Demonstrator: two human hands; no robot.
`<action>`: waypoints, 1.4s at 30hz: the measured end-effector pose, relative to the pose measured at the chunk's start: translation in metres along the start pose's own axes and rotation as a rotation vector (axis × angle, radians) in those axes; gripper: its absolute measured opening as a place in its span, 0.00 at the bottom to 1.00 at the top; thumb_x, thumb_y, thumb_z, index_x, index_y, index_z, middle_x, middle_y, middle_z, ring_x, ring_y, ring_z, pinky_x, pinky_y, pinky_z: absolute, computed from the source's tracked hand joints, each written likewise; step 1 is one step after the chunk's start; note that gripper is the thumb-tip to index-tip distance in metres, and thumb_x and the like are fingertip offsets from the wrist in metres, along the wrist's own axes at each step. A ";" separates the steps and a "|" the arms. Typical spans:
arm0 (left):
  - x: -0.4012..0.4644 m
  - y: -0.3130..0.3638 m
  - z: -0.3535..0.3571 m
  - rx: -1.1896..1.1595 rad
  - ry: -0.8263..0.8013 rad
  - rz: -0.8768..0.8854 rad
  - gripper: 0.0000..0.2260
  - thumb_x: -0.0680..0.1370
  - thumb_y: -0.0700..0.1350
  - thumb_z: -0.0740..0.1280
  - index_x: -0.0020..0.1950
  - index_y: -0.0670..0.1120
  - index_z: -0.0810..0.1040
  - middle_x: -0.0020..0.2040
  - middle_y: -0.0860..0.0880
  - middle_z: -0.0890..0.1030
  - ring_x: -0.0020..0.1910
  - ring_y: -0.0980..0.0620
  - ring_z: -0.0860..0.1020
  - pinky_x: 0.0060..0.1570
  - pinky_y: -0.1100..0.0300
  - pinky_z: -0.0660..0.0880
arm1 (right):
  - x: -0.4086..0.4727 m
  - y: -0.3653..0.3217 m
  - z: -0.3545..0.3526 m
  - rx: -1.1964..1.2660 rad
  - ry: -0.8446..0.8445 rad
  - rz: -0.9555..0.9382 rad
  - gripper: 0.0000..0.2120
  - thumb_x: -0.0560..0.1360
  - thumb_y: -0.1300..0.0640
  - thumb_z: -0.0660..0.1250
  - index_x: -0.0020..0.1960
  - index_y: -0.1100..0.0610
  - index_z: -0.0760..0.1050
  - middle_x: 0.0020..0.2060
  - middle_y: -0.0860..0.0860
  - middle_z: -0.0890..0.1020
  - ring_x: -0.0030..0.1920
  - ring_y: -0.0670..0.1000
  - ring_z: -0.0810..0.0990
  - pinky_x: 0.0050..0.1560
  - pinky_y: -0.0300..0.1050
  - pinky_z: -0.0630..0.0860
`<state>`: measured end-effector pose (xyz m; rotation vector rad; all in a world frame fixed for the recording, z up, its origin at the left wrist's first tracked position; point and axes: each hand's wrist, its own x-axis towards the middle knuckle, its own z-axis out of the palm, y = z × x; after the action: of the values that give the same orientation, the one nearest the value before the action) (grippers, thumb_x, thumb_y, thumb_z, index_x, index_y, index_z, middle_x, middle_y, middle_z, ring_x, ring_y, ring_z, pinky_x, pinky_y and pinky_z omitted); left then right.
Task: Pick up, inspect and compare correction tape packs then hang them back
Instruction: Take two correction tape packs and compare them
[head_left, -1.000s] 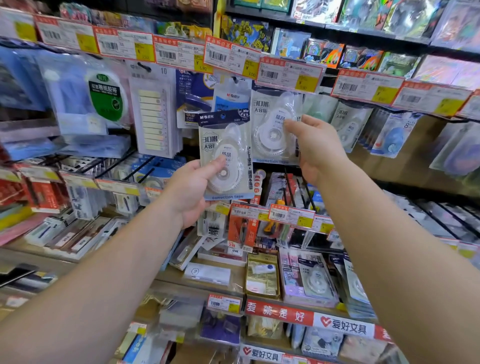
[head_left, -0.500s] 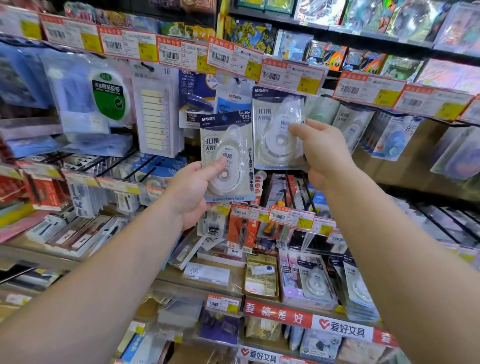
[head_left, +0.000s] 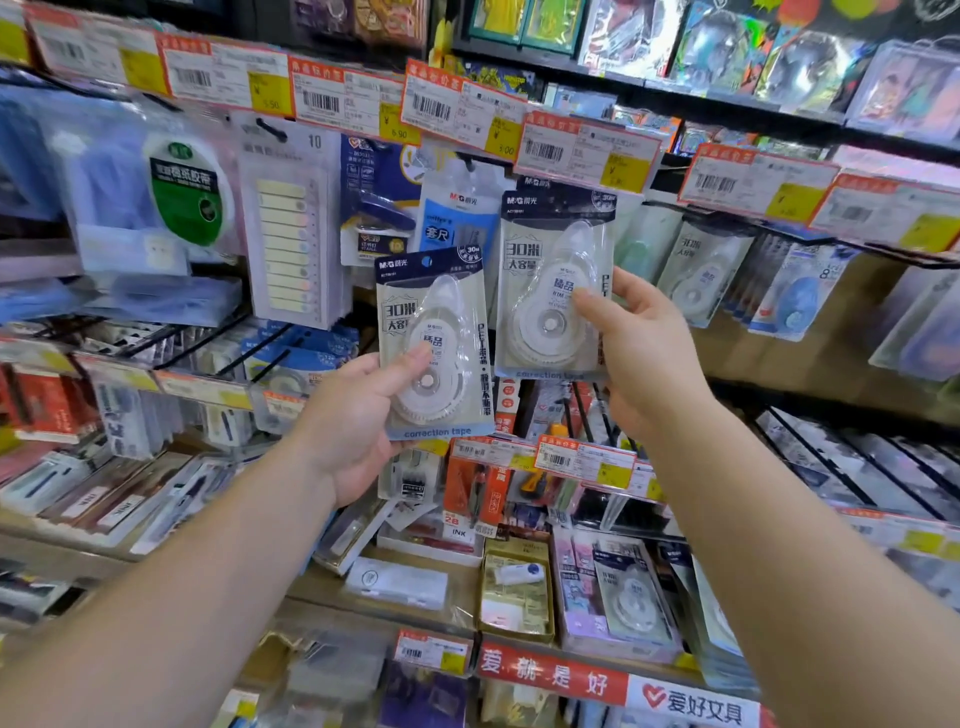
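Directly ahead, I see two matching correction tape packs held side by side in front of a stationery shop display. The left pack sits lower, upright, its dark header reading "30" in large characters and "correction tape" printed along its bottom edge. My left hand pinches it from the left, thumb pressed across the clear blister, fingers hidden behind the card. The right pack is higher and just beside the first, edges nearly meeting without clearly touching. My right hand grips it from the right edge, thumb tip on the blister front, fingers curled behind. Both forearms reach up from the lower corners, wrists slightly bent.

Compared with a moment ago, the right pack has come down and away from the hooks under the price tags, and both packs now look closer to me.

Around them hang a pack of sticky index tabs, a green-labelled tape roll pack, and more correction tapes to the right. A red shelf banner runs below.
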<state>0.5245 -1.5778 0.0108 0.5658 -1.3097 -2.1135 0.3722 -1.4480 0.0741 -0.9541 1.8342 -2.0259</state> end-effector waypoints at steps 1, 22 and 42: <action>0.002 -0.003 -0.001 -0.008 -0.005 0.011 0.16 0.79 0.46 0.66 0.64 0.41 0.77 0.55 0.42 0.86 0.52 0.44 0.85 0.48 0.48 0.81 | 0.000 0.004 -0.001 0.010 -0.001 -0.003 0.12 0.79 0.59 0.67 0.61 0.52 0.79 0.50 0.51 0.87 0.52 0.54 0.86 0.57 0.59 0.81; 0.024 -0.014 0.001 -0.052 -0.098 0.137 0.23 0.70 0.48 0.69 0.63 0.40 0.78 0.53 0.42 0.86 0.51 0.45 0.85 0.51 0.49 0.80 | 0.007 -0.003 0.002 0.091 0.066 -0.145 0.17 0.78 0.58 0.68 0.32 0.46 0.75 0.46 0.52 0.81 0.46 0.55 0.81 0.43 0.46 0.71; 0.034 -0.004 0.037 0.197 -0.092 0.281 0.17 0.77 0.40 0.70 0.65 0.45 0.73 0.54 0.45 0.86 0.50 0.47 0.86 0.51 0.51 0.81 | -0.014 0.049 0.017 -0.133 -0.036 0.002 0.16 0.75 0.48 0.71 0.60 0.50 0.77 0.51 0.53 0.85 0.51 0.54 0.85 0.46 0.50 0.83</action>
<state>0.4754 -1.5748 0.0214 0.3430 -1.5614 -1.8123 0.3813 -1.4626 0.0228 -1.0168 1.9699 -1.8926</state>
